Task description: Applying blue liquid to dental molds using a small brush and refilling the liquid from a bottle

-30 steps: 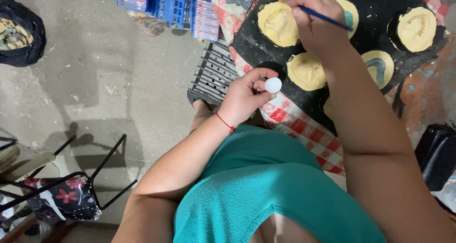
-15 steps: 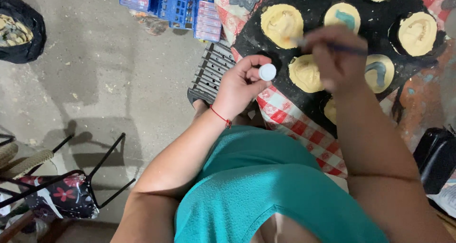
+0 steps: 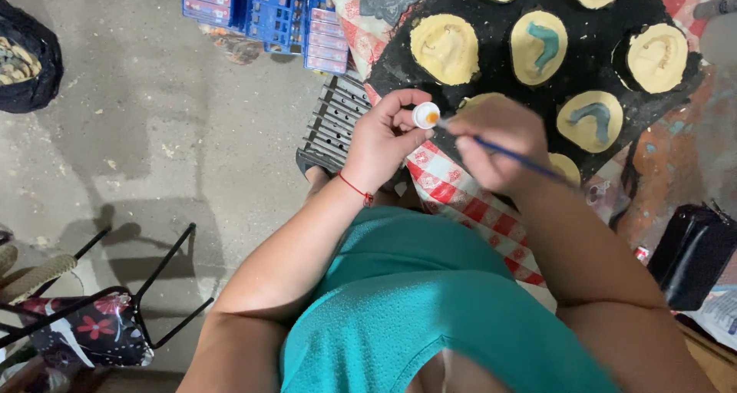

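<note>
Head camera, looking straight down (close)

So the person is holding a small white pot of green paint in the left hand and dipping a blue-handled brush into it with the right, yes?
Not quite: the paint in the small white round pot is orange, not green, as the head view shows. The rest holds: the left hand holds the pot and the right hand brings the thin blue-handled brush to it.
</note>
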